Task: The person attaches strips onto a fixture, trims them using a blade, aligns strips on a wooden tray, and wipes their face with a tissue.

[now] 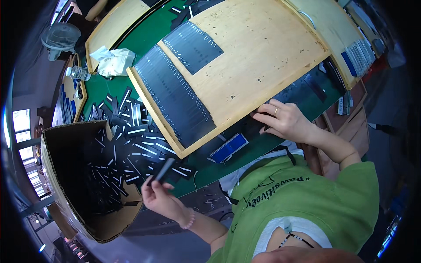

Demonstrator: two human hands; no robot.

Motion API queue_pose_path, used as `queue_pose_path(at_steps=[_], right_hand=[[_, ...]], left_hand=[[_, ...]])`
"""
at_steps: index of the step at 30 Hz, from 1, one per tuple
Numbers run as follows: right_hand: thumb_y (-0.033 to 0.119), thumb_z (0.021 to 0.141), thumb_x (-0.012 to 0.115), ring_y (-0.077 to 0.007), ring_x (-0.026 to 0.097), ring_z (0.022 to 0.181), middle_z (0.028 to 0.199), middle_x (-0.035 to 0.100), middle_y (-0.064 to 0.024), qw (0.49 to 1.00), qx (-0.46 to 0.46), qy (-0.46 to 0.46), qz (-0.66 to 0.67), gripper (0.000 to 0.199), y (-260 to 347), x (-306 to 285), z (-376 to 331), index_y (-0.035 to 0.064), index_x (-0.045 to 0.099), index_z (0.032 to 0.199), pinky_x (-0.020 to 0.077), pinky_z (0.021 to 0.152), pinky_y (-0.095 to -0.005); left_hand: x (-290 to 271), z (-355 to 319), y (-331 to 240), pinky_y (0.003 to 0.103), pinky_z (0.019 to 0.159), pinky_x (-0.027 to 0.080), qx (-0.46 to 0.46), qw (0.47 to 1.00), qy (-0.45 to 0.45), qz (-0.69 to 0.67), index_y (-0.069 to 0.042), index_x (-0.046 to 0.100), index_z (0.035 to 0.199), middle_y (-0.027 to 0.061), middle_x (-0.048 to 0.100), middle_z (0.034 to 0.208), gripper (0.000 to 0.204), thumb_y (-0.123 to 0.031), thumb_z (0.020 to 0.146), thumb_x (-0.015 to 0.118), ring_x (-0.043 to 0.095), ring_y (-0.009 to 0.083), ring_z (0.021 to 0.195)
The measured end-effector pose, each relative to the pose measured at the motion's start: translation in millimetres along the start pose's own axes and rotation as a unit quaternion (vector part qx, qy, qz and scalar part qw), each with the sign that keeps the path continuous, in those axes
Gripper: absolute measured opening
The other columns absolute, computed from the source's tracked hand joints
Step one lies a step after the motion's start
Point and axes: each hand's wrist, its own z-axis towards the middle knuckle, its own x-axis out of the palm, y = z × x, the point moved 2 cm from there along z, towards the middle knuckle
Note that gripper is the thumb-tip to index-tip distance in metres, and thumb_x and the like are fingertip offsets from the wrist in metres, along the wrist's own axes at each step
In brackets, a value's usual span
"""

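My left hand, a beaded bracelet at its wrist, pinches a narrow dark strip. It is near the cardboard box and a loose pile of black strips with white marks. My right hand, wearing a ring, is at the near edge of a wooden tray. Its fingers are bent over a dark area, and what they hold is hard to make out. Two rows of dark strips lie side by side on the tray's left part. A blue rectangular block rests between my hands.
On the left stands an open cardboard box with more strips inside. A tissue pack, a clear bottle and a fan are farther back. Another wooden tray extends right over the green table. A person's arm shows far left.
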Motion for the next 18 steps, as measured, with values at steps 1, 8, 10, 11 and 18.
queue_pose_path(at_steps=[1,8,10,11,18], right_hand=[[0.013,0.07,0.075,-0.0231,0.058,0.085,0.099,0.057,-0.007,0.999,0.004,-0.018,0.028,0.037,3,-4,2,0.0039,0.061,0.103,0.0524,0.062,-0.0319],[0.011,0.068,0.064,-0.022,0.058,0.082,0.089,0.055,-0.0068,0.974,-0.154,-0.136,0.093,0.022,52,1,28,0.0021,0.061,0.089,0.0523,0.058,-0.0288],[0.012,0.067,0.062,-0.0216,0.057,0.083,0.088,0.055,-0.0063,0.972,-0.159,-0.135,0.109,0.025,58,5,39,0.0012,0.061,0.09,0.052,0.057,-0.0278],[0.011,0.067,0.062,-0.0203,0.056,0.081,0.083,0.052,-0.005,0.972,-0.176,-0.122,0.101,0.019,60,5,41,0.0024,0.059,0.084,0.051,0.056,-0.0263],[0.019,0.065,0.079,-0.0206,0.057,0.077,0.091,0.063,-0.0058,0.979,-0.145,-0.038,0.141,0.037,56,31,13,0.0075,0.062,0.096,0.052,0.055,-0.029]], left_hand=[[5,-12,-4,0.018,0.045,0.044,-0.002,0.999,0.033,0.009,0.007,0.061,0.098,0.01,0.063,0.08,0.017,-0.01,0.094,0.058,0.056,0.0109,0.051],[85,-70,-11,0.018,0.055,0.046,-0.085,0.946,0.29,0.114,0.005,0.069,0.098,0.0042,0.067,0.083,0.019,-0.01,0.095,0.057,0.057,0.0058,0.061],[89,-75,-11,0.018,0.055,0.046,-0.061,0.945,0.308,0.094,0.005,0.069,0.095,0.0031,0.066,0.081,0.018,-0.009,0.094,0.058,0.057,0.005,0.062],[86,-72,-8,0.018,0.056,0.047,-0.041,0.946,0.3,0.116,0.005,0.069,0.093,0.0041,0.067,0.083,0.017,-0.008,0.094,0.058,0.057,0.0047,0.063],[62,-38,-4,0.02,0.055,0.05,-0.049,0.994,0.093,0.011,0.007,0.068,0.101,0.0096,0.069,0.092,0.022,-0.011,0.096,0.055,0.059,0.0088,0.062]])
